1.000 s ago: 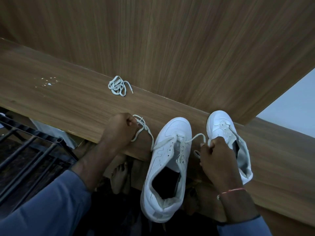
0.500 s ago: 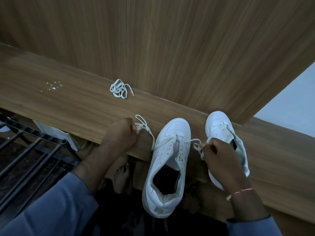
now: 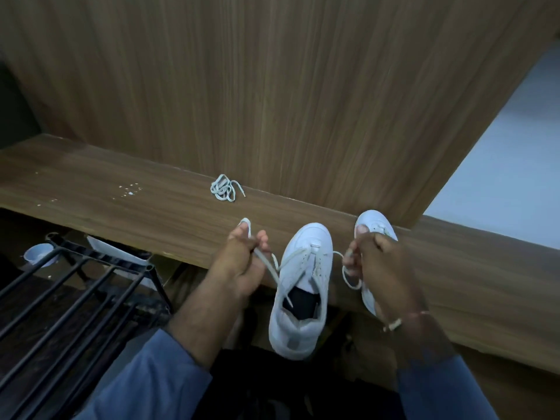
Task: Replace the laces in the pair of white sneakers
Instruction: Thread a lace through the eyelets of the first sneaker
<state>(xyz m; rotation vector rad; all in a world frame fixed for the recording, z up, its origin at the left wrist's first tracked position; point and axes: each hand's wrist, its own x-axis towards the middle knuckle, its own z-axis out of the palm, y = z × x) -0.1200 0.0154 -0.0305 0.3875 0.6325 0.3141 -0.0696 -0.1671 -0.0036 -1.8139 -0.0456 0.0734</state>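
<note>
A white sneaker [image 3: 303, 286] lies toe-away on the front edge of the wooden shelf [image 3: 151, 207], its heel hanging over. Its white lace [image 3: 269, 265] runs out of the front eyelets to both sides. My left hand [image 3: 242, 262] grips the left end of that lace just left of the shoe. My right hand [image 3: 375, 262] pinches the right end, which loops below the fingers. The second white sneaker [image 3: 374, 221] stands behind my right hand, mostly hidden. A bundled spare lace [image 3: 224, 192] lies further back on the shelf.
A tall wooden panel [image 3: 272, 86] rises right behind the shelf. Lower left there is a black metal rack [image 3: 75, 292], with a small white cup [image 3: 38, 253] beside it. White specks [image 3: 130, 189] dot the shelf to the left.
The view tipped upward, so shoes and hands sit lower in frame. Both hands drew in toward the sneaker while keeping the lace ends; the right end now hangs in a loop.
</note>
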